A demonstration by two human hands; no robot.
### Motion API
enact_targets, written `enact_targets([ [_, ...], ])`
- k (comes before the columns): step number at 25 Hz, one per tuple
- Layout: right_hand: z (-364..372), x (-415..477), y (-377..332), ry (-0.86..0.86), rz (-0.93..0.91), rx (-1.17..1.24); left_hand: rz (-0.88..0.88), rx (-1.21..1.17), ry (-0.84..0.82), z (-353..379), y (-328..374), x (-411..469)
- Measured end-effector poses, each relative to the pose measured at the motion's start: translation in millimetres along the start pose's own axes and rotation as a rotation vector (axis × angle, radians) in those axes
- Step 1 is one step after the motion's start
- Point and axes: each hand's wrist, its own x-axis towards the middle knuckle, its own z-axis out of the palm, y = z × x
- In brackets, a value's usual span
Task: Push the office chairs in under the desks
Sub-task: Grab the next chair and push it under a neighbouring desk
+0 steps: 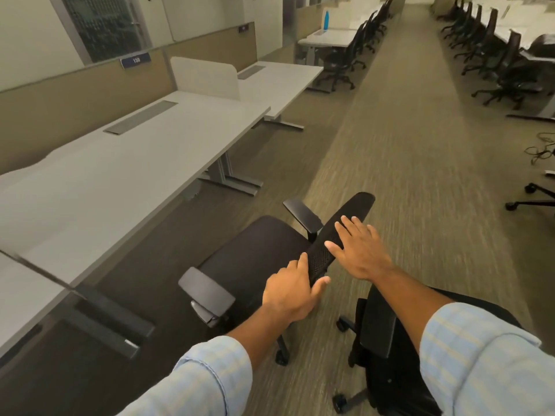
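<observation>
A black office chair (255, 253) stands on the carpet in front of a long white desk (120, 175), its seat facing the desk and well clear of the desk edge. My left hand (289, 291) grips the near end of the mesh backrest's top edge (345, 223), thumb on one side and fingers on the other. My right hand (359, 250) lies on that top edge a little farther along, fingers spread and resting on the mesh. A second black chair (387, 349) stands close to my right, under my right forearm.
A second white desk (279, 82) with a low divider screen continues the row. Rows of black chairs (351, 55) line desks on both sides of the carpet aisle (405, 145). A chair base (531, 199) and loose cables (540, 148) are at the right edge.
</observation>
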Motion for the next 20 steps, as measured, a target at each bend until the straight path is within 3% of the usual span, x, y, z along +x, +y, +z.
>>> enact_targets([
  [8, -3, 46, 24, -0.02, -0.228, -0.085, -0.022, -0.016, 0.001, -2, -11, 4],
  [20, 13, 93, 7, 0.188, -0.391, 0.073, -0.13, -0.024, 0.035, -15, -32, 17],
])
